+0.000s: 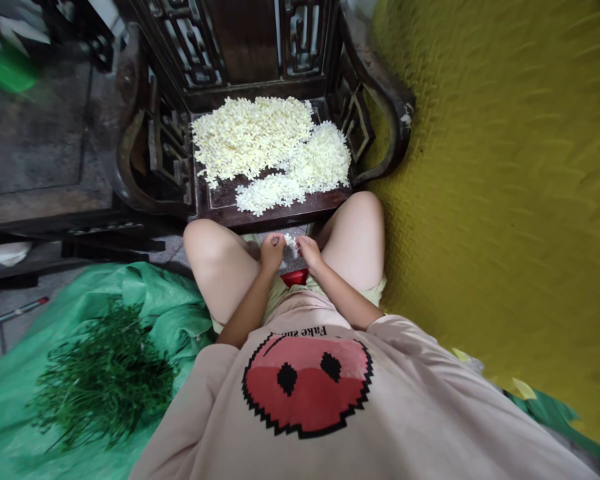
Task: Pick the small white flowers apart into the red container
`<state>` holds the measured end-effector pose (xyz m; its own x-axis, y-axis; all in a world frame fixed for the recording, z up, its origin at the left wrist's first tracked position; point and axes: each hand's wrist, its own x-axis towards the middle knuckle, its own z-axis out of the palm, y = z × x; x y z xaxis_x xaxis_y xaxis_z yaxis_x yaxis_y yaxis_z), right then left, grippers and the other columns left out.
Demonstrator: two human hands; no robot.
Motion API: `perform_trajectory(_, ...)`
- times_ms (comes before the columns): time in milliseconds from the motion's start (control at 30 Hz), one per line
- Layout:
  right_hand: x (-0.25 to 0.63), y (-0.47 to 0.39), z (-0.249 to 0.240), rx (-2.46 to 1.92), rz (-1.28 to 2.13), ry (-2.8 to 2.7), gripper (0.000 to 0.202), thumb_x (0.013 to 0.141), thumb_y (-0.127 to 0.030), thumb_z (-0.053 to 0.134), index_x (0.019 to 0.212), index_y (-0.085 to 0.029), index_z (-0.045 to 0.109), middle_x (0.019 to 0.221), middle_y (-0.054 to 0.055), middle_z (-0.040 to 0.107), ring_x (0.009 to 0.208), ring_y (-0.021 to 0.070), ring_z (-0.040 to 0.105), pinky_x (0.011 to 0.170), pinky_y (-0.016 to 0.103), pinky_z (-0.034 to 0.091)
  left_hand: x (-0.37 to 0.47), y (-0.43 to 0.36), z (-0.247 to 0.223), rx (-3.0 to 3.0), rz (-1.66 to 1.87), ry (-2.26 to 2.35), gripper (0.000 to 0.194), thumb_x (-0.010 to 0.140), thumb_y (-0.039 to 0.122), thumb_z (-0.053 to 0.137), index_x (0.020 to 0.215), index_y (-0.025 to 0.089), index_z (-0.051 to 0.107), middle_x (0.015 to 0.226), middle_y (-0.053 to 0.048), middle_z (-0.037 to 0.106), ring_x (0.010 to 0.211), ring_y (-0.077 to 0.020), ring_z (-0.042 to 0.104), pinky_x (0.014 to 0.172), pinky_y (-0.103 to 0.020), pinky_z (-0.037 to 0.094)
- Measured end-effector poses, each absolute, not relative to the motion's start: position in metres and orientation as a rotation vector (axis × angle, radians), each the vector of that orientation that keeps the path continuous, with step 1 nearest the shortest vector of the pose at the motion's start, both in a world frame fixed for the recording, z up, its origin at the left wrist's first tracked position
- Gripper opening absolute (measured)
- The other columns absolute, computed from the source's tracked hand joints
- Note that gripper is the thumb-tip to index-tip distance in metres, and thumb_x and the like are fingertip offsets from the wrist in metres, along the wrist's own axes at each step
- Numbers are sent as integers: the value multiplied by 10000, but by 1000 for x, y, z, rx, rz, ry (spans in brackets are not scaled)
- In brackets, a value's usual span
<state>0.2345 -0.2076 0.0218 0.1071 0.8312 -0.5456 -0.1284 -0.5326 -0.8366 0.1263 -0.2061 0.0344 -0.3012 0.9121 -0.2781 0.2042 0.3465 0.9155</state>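
My left hand (273,251) and my right hand (308,251) meet between my knees, fingers pinched. A small bunch of white flowers (289,241) sits at the fingertips of both hands, its stems too small to make out. Just beyond, loose white and pale-yellow blossoms (253,137) cover much of a dark wooden chair's seat (280,215). A whiter heap (323,157) lies on the right of the seat, and a smaller pile (270,193) is near the front edge.
A bundle of thin green stems (107,377) rests on a green plastic sheet (145,283) at my left. Curved armrests (130,127) flank the seat. A yellow textured wall or sheet (505,200) rises on the right. Something red (296,277) shows between my thighs.
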Motion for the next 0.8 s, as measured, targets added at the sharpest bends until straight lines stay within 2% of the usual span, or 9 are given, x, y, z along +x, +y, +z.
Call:
perform_trajectory(133, 234, -208, 27, -1556, 1728, -618, 197, 733, -278, 501, 561, -180, 501, 529, -31, 525, 392, 71, 360, 422, 227, 289, 127, -204, 32, 880, 1029, 1651, 68, 718, 213, 528, 672, 174, 559, 601, 12, 584, 607, -120, 558, 655, -241, 429)
perform_trajectory(300, 234, -209, 30, -1421, 1890, -474, 191, 747, -312, 493, 609, -181, 511, 482, -55, 490, 351, 59, 305, 438, 224, 342, 129, -207, 27, 934, 1023, 1559, 74, 700, 244, 567, 689, 171, 574, 613, 8, 594, 581, -116, 547, 618, -239, 423)
perform_trajectory(467, 235, -211, 29, -1345, 1826, -523, 226, 646, -362, 651, 641, -187, 508, 511, -74, 488, 372, 48, 314, 430, 208, 314, 128, -206, 28, 905, 1045, 1507, 104, 714, 270, 558, 692, 172, 584, 572, 16, 578, 573, -116, 544, 627, -244, 428)
perform_trajectory(600, 235, -211, 29, -1376, 1745, -589, 323, 589, -440, 708, 610, -184, 512, 467, -80, 422, 409, 53, 303, 437, 205, 284, 127, -205, 32, 877, 1066, 1451, 141, 680, 302, 616, 725, 168, 622, 674, -13, 644, 650, -126, 580, 696, -262, 448)
perform_trajectory(800, 235, -212, 31, -1459, 1609, -637, 370, 531, -480, 729, 641, -177, 549, 577, -45, 514, 510, 73, 394, 478, 210, 316, 125, -206, 28, 825, 1069, 1477, 144, 646, 283, 642, 717, 160, 664, 721, -30, 675, 696, -147, 597, 740, -284, 445)
